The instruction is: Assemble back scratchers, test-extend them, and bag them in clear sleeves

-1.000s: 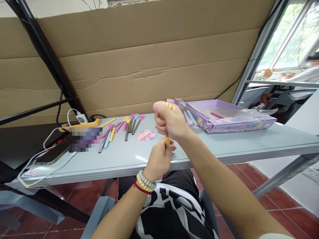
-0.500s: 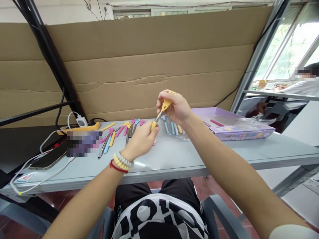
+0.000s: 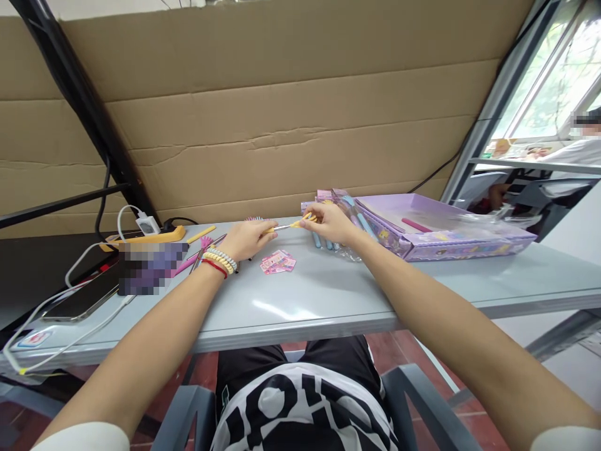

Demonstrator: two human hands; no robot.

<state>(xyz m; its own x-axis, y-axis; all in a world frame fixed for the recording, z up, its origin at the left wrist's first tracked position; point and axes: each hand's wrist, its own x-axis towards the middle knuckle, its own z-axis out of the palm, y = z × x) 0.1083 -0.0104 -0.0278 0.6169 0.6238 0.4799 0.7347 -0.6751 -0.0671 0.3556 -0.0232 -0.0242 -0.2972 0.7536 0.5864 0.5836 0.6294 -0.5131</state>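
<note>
A small yellow telescopic back scratcher with a thin metal shaft stretches level between my hands, just above the table. My left hand is closed on its handle end. My right hand pinches the yellow head, which the fingers partly cover. Beneath the shaft lie several small pink printed cards. More back scratchers, one with a pink claw head, lie beside and partly behind my left hand. Near my right hand are blue-handled ones with clear plastic wrapping.
A purple open box holding a pink stick and clear plastic stands at the right. On the left are a phone, white cables and a yellow power strip with a charger. Cardboard walls the back; a person sits far right.
Both hands have lowered toward the table and moved apart, with the back scratcher turning from slanted to nearly level. The pink cards now show. My view has tilted downward slightly.
</note>
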